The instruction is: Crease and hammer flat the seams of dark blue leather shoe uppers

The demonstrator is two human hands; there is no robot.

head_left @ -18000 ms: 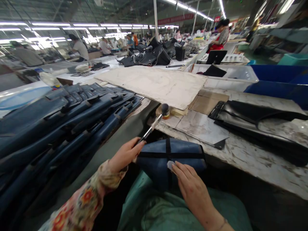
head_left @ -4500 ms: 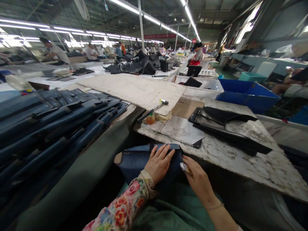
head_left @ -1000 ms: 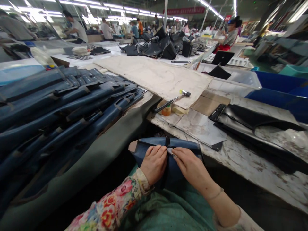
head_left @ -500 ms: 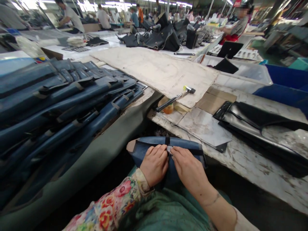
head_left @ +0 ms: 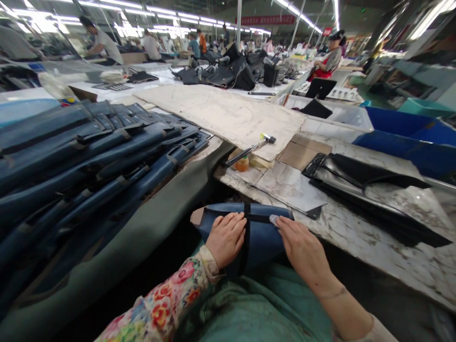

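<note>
On my lap rests a blue leather piece (head_left: 265, 244) with black strips crossing near its upper edge and a tan patch at its left end. My left hand (head_left: 227, 237) lies on it beside the crossing, fingers together and pressed down on the leather. Near the piece's right end, my right hand (head_left: 302, 247) pinches a small whitish, translucent thing (head_left: 274, 220) against the black strip. What that small thing is cannot be made out.
Many blue leather pieces (head_left: 85, 156) are piled at the left. Ahead lie a cream cloth (head_left: 221, 109), a hammer (head_left: 249, 151) and an orange item (head_left: 242, 164). A black leather piece (head_left: 359, 185) and a blue bin (head_left: 406, 147) are at the right. People work farther back.
My right hand has slid right along the black strip with the small whitish thing, away from my left hand. My left hand has barely moved. The view has tilted up and turned slightly right.
</note>
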